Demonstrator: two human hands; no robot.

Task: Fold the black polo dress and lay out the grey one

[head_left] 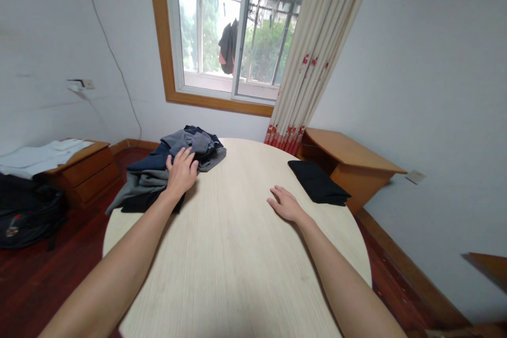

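Observation:
A loose heap of clothes (148, 177) in grey, navy and black lies on the left side of the round pale table (237, 253). My left hand (182, 170) rests at the heap's right side, fingers spread over the cloth and not closed on it. Over the right half of the tabletop is my right hand (284, 204), fingers apart and holding nothing. Just beyond it, to the right, a black garment (319, 182) lies folded into a flat rectangle near the table's edge.
A wooden desk (352, 150) stands against the right wall behind the table. To the left are a low drawer cabinet (93, 171) with papers on top and a black bag (29, 211) on the floor. A curtain (312, 53) hangs beside the window.

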